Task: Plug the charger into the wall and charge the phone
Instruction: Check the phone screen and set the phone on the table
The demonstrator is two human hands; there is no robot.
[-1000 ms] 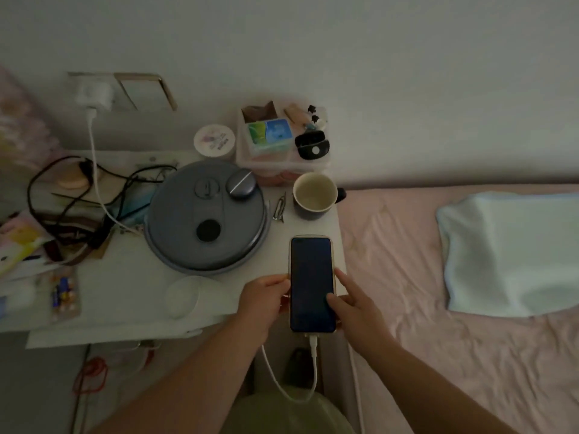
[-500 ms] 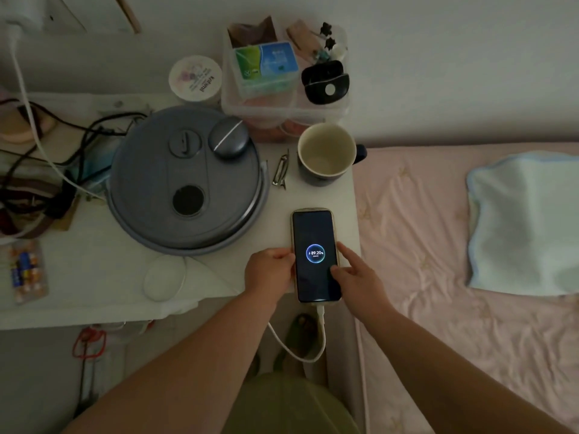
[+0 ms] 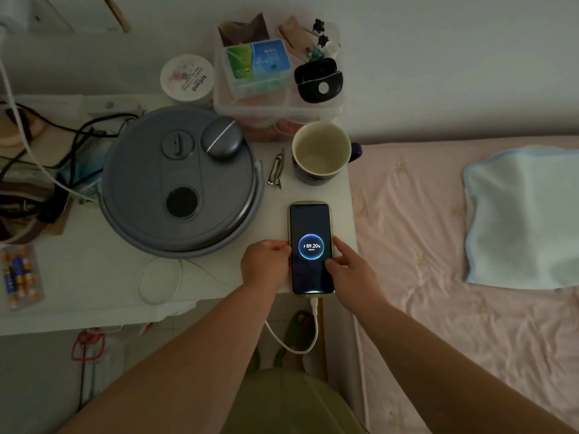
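Left hand: the left hand [image 3: 266, 264] is loosely curled, knuckles up, its fingertips pressed against the left edge of the phone [image 3: 310, 247]; it grips nothing else.
Right hand: the right hand [image 3: 351, 270] is half open, thumb lying on the lower right of the screen, the forefinger along the phone's right edge.
Phone: lies flat, screen up, between the two hands near the right front corner of the table [image 3: 94, 277].
Screen: lit, showing a blue ring with a lightning mark and "89.20%"; the small line beneath is too small to read.
Cable: a white cable [image 3: 313, 327] is plugged into the phone's near end, just below the right hand's wrist, and loops down under the left forearm.
Charger: a white block [image 3: 9, 18] at the far left top edge, well away from both hands; only partly in view.
Mug: an empty dark mug [image 3: 321, 151] stands beyond the phone.
Clip: a metal hair clip [image 3: 276, 170] lies just left of the mug.
Grey disc: a round grey lid-like device [image 3: 180, 183] sits beyond the left hand.
Jar: a white round lid [image 3: 187, 77] reads "Kafumil" as best I can tell.
Bed: pink sheet [image 3: 438, 245] to the right of the right hand.
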